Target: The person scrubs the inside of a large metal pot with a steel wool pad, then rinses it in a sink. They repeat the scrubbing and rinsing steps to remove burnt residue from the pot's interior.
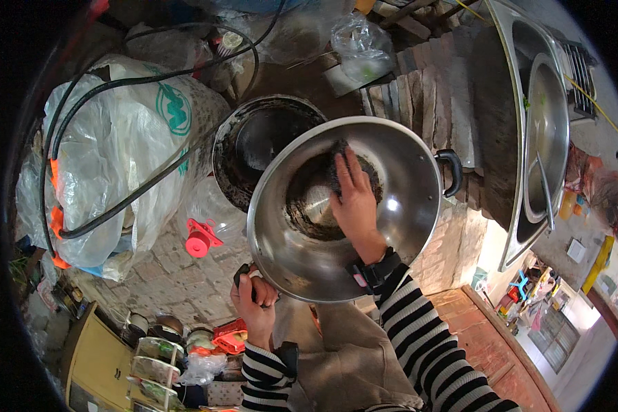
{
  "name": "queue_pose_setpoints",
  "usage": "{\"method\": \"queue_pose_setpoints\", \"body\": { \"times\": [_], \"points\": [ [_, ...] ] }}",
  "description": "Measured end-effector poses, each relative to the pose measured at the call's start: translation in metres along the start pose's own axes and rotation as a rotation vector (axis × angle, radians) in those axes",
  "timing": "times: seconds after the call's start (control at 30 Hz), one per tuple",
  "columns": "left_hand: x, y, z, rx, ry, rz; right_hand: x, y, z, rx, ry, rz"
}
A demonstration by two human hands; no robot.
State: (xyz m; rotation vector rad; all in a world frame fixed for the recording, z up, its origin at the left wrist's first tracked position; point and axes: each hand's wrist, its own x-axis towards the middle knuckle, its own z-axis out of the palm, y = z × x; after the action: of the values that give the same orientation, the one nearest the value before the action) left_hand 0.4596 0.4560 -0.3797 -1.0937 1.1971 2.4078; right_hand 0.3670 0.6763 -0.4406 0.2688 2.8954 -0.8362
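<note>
A wide stainless steel wok point(407, 154) is tilted before me, with a ring of dark burnt residue around its bottom. My left hand point(255, 301) grips the wok's black side handle point(242, 273) at the lower left. Inside the wok, my right hand point(355, 206) presses a dark scouring pad point(340, 154) with its fingertips against the blackened ring. The pad lies mostly beneath the fingers. A second black handle point(450, 173) sticks out from the wok's right side. Behind the wok, partly covered by it, stands a soot-blackened round pot point(260, 136).
White woven sacks point(195, 108) and a black hose point(129, 198) are at the left. A clear plastic jug with a red cap point(198, 242) stands near the blackened pot. Stacked tiles point(422, 98) and a steel sink point(517, 206) holding a metal basin point(538, 113) are at the right.
</note>
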Motion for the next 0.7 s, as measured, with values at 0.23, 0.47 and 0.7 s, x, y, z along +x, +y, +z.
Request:
{"method": "queue_pose_setpoints", "body": {
  "times": [0.23, 0.47, 0.7],
  "points": [
    [-0.004, -0.002, -0.003, 0.058, -0.059, -0.032, 0.008, -0.013, 0.020, 0.176, 0.019, 0.019],
    [-0.001, -0.002, -0.003, 0.045, 0.003, -0.029, -0.005, 0.003, 0.003, 0.312, 0.084, 0.117],
    [-0.001, -0.001, -0.005, 0.045, -0.017, -0.048, -0.004, 0.006, 0.021, 0.085, 0.030, -0.030]
  ]
}}
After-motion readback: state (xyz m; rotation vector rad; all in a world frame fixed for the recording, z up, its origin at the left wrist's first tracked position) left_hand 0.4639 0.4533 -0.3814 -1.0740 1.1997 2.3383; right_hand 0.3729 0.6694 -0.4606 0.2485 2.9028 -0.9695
